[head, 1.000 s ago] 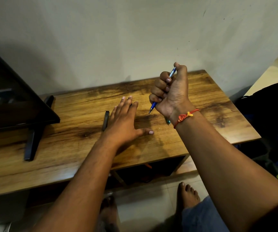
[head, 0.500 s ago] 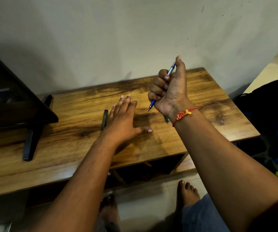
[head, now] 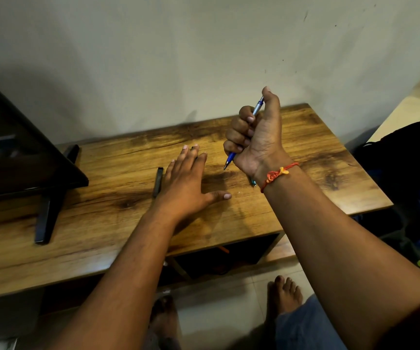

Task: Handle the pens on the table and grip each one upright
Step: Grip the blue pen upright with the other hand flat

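Both hands were over the wooden desk (head: 107, 223) in the head view. Raised above the surface, the right hand (head: 257, 137) was clenched in a fist around a blue-and-silver pen (head: 257, 109), thumb pointing up alongside the barrel. That pen stood steeply tilted rather than fully upright — its silver end showed above the curled fingers and its blue tip (head: 229, 160) poked out below, clear of the desk. A red thread bracelet (head: 277, 174) circled the right wrist.

Resting palm-down on the desk, the left hand (head: 186, 183) lay flat with fingers stretched forward together and the thumb splayed to the right; it grasped nothing. A dark pen (head: 158, 181) lay flat on the desk just beside its little-finger edge.

Much was hidden: the middle of the blue pen was buried inside the fist, and something dark peeked past the left fingertips (head: 194, 147) — too little showed to tell what it was. A small teal tip (head: 253, 183) showed under the right wrist, the rest covered. At the left, a black monitor (head: 14, 157) was cut off by the frame, one stand foot (head: 47, 218) on the desk.

Counted clearly: two hands, two pens.
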